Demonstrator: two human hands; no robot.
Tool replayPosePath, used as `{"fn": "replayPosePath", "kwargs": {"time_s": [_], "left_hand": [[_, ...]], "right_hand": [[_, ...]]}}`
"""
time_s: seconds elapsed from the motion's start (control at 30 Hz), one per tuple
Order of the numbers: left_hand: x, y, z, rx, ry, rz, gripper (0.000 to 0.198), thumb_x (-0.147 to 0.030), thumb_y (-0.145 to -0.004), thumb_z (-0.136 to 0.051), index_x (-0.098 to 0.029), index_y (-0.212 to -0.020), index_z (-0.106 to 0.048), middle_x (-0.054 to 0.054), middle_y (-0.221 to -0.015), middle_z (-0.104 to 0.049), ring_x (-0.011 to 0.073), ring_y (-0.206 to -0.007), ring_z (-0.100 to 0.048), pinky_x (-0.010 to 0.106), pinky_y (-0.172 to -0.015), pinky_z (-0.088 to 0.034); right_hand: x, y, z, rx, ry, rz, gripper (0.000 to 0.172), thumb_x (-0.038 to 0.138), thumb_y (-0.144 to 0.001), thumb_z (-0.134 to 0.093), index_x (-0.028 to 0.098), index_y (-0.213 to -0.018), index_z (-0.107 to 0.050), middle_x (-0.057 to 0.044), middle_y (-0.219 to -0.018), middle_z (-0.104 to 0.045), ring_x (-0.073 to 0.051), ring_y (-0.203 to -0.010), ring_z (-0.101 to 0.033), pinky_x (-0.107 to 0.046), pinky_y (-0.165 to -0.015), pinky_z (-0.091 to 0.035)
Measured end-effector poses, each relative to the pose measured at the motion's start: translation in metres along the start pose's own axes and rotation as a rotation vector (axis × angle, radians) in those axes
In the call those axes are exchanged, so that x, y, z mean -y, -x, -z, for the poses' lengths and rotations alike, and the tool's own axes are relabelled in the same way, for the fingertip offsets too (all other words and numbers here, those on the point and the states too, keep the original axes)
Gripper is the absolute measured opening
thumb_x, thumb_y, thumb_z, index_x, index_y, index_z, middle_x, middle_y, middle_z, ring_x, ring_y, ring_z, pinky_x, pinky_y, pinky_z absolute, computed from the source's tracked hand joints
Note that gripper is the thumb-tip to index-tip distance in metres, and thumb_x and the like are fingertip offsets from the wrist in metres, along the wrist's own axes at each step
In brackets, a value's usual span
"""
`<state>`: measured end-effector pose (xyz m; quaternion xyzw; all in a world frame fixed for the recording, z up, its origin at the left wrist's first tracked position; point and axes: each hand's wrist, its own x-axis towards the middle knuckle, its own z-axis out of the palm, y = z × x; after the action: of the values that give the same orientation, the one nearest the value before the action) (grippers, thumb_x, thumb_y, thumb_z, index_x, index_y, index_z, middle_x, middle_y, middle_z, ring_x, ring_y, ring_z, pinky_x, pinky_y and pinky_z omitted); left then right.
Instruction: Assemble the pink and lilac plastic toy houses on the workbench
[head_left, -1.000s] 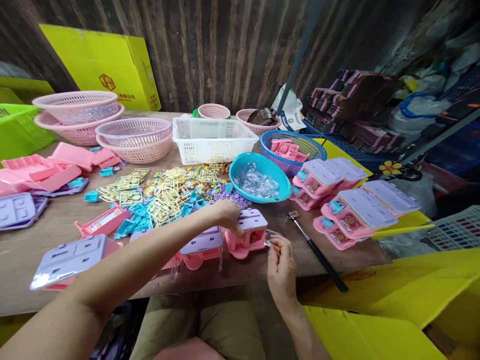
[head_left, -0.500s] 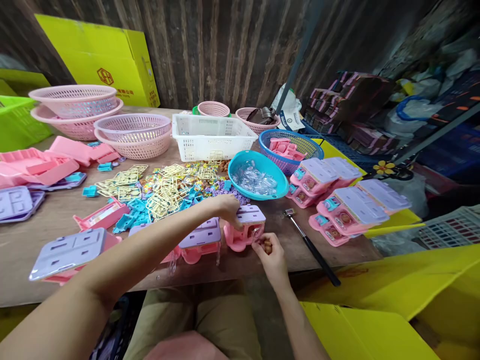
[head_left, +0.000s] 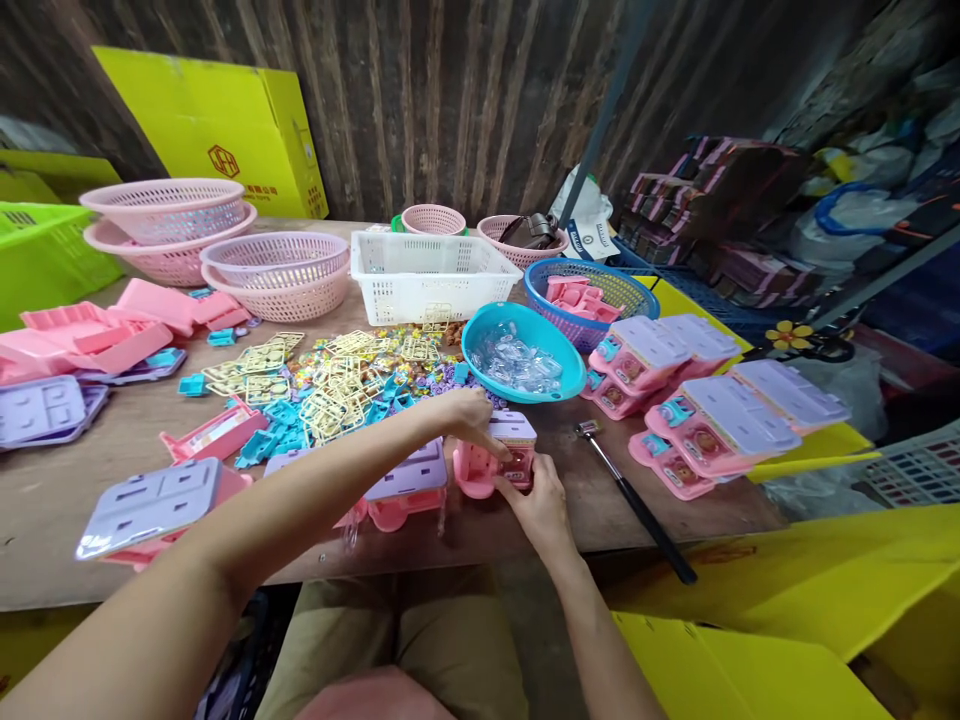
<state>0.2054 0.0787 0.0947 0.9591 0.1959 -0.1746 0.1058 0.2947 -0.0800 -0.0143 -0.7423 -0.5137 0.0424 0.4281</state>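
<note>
A small pink toy unit with a lilac top (head_left: 498, 453) stands near the table's front edge. My left hand (head_left: 466, 415) reaches over from the left and grips its top and far side, fingers curled. My right hand (head_left: 534, 497) presses against its front face, fingers bent onto it. Just left of it stands a second pink and lilac unit (head_left: 403, 487). A black-handled small hammer (head_left: 637, 505) lies on the table to the right of my right hand.
A turquoise bowl of clear pieces (head_left: 523, 352), a blue basket of pink parts (head_left: 585, 292) and a white basket (head_left: 429, 274) stand behind. Finished pink units (head_left: 697, 400) lie at right. Yellow, blue and purple small parts (head_left: 330, 385) cover the middle. Pink baskets (head_left: 274, 272) at left.
My right hand has moved up from beside the toy, where it held a small clear piece, onto the toy's front face. The left hand has stayed on the top.
</note>
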Motion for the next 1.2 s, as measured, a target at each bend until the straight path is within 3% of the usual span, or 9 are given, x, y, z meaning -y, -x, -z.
{"fn": "replayPosePath", "kwargs": {"time_s": [0.23, 0.43, 0.57, 0.67, 0.8, 0.93, 1.03, 1.1, 1.2], "left_hand": [[0.005, -0.004, -0.001, -0.026, -0.001, -0.003, 0.073, -0.075, -0.064, -0.049, -0.011, -0.092, -0.070, 0.016, -0.090, -0.066, 0.0292, -0.083, -0.063, 0.034, -0.070, -0.050], [-0.028, 0.015, -0.016, -0.141, 0.025, 0.149, 0.081, -0.074, -0.063, -0.051, -0.005, -0.103, -0.063, 0.021, -0.103, -0.057, 0.0304, -0.087, -0.062, 0.034, -0.072, -0.051], [-0.057, 0.020, -0.036, -0.265, 0.072, 0.244, 0.080, -0.071, -0.064, -0.057, -0.003, -0.106, -0.058, 0.020, -0.104, -0.052, 0.0288, -0.088, -0.061, 0.031, -0.069, -0.051], [-0.067, 0.022, -0.036, -0.282, 0.102, 0.245, 0.087, -0.074, -0.066, -0.052, -0.001, -0.113, -0.052, 0.020, -0.108, -0.048, 0.0282, -0.089, -0.061, 0.029, -0.064, -0.051], [-0.048, 0.043, -0.017, -0.307, 0.076, 0.216, 0.087, -0.071, -0.071, -0.050, -0.003, -0.124, -0.040, 0.020, -0.117, -0.045, 0.0265, -0.090, -0.061, 0.029, -0.067, -0.050], [-0.007, 0.086, -0.014, -0.168, -0.030, 0.217, 0.069, -0.062, -0.072, -0.057, -0.011, -0.116, -0.048, 0.018, -0.118, -0.046, 0.0270, -0.088, -0.063, 0.032, -0.069, -0.051], [0.011, 0.109, -0.030, -0.083, -0.107, 0.197, 0.079, -0.057, -0.062, -0.068, -0.010, -0.121, -0.045, 0.019, -0.119, -0.047, 0.0290, -0.090, -0.062, 0.034, -0.070, -0.051], [0.014, 0.113, -0.039, -0.075, -0.127, 0.217, 0.082, -0.053, -0.060, -0.071, -0.007, -0.122, -0.045, 0.021, -0.119, -0.047, 0.0292, -0.091, -0.062, 0.034, -0.070, -0.051], [0.015, 0.108, -0.039, -0.061, -0.123, 0.242, 0.070, -0.052, -0.062, -0.069, -0.005, -0.112, -0.055, 0.020, -0.113, -0.052, 0.0280, -0.088, -0.062, 0.032, -0.068, -0.051]], "right_hand": [[0.007, -0.010, 0.004, 0.019, 0.043, -0.040, 0.041, 0.056, -0.079, -0.051, 0.016, -0.082, -0.057, -0.005, -0.077, -0.054, -0.022, -0.074, -0.055, -0.035, -0.068, -0.046], [-0.015, -0.006, 0.014, 0.179, -0.182, -0.087, 0.038, 0.045, -0.070, -0.062, 0.017, -0.094, -0.056, -0.006, -0.089, -0.055, -0.021, -0.082, -0.058, -0.036, -0.073, -0.048], [-0.037, 0.006, 0.032, -0.021, -0.195, -0.264, 0.033, 0.035, -0.073, -0.051, 0.017, -0.099, -0.048, -0.009, -0.088, -0.059, -0.022, -0.081, -0.059, -0.041, -0.073, -0.049], [-0.027, 0.023, 0.046, -0.184, -0.115, -0.295, 0.025, 0.033, -0.079, -0.043, 0.017, -0.098, -0.045, -0.011, -0.088, -0.057, -0.024, -0.081, -0.057, -0.045, -0.074, -0.048], [0.028, 0.051, 0.049, -0.177, -0.156, -0.115, 0.023, 0.031, -0.086, -0.043, 0.018, -0.100, -0.056, -0.011, -0.098, -0.055, -0.020, -0.084, -0.058, -0.036, -0.071, -0.051], [0.085, 0.075, 0.023, 0.224, -0.488, -0.069, 0.031, 0.023, -0.088, -0.043, 0.022, -0.118, -0.053, -0.002, -0.085, -0.061, -0.013, -0.067, -0.062, -0.024, -0.061, -0.053], [0.104, 0.079, -0.009, 0.415, -0.550, -0.035, 0.026, 0.021, -0.085, -0.048, 0.019, -0.109, -0.057, -0.002, -0.081, -0.066, -0.013, -0.063, -0.063, -0.024, -0.059, -0.053], [0.104, 0.074, -0.027, 0.393, -0.426, 0.057, 0.018, 0.019, -0.084, -0.048, 0.018, -0.096, -0.062, -0.004, -0.079, -0.066, -0.016, -0.067, -0.063, -0.027, -0.064, -0.053], [0.090, 0.060, -0.041, 0.208, -0.206, 0.164, 0.024, 0.018, -0.087, -0.041, 0.017, -0.093, -0.064, -0.009, -0.085, -0.064, -0.020, -0.078, -0.063, -0.033, -0.070, -0.052]]}}
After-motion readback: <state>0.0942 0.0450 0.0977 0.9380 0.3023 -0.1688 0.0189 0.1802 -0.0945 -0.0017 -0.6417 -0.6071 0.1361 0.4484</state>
